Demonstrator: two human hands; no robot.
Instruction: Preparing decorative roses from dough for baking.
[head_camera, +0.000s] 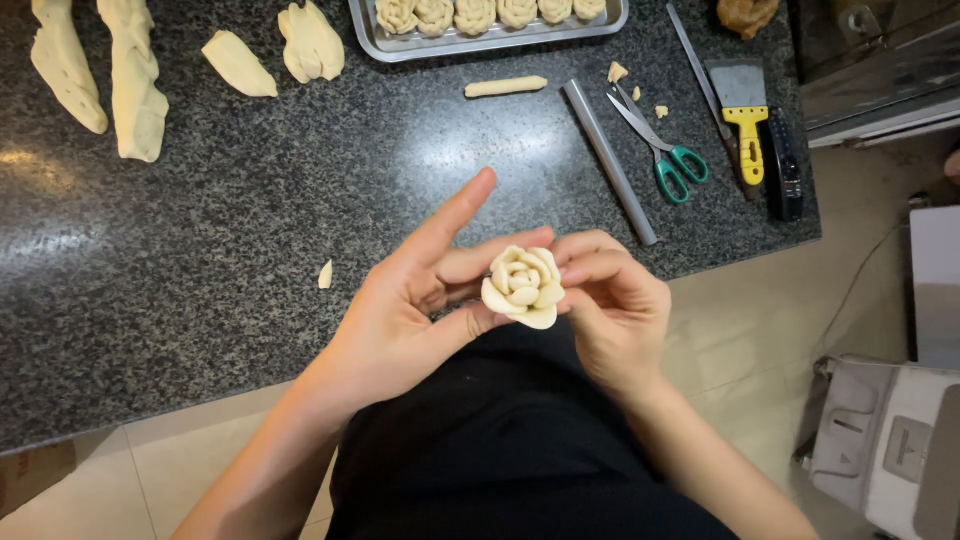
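Over the counter (200, 260) edge, the left hand (400, 320) and right hand (615, 310) both pinch a finished-looking dough rose (523, 286) between them. Dough lumps (130, 80) far left look unshaped; the tray (400, 48) already holds roses. Bare counter lies ahead, with rod (610, 160) and scissors (660, 145) right.

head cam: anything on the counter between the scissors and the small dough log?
Yes. In the head view a metal rod lies slanted on the counter between the green-handled scissors and the small dough log.
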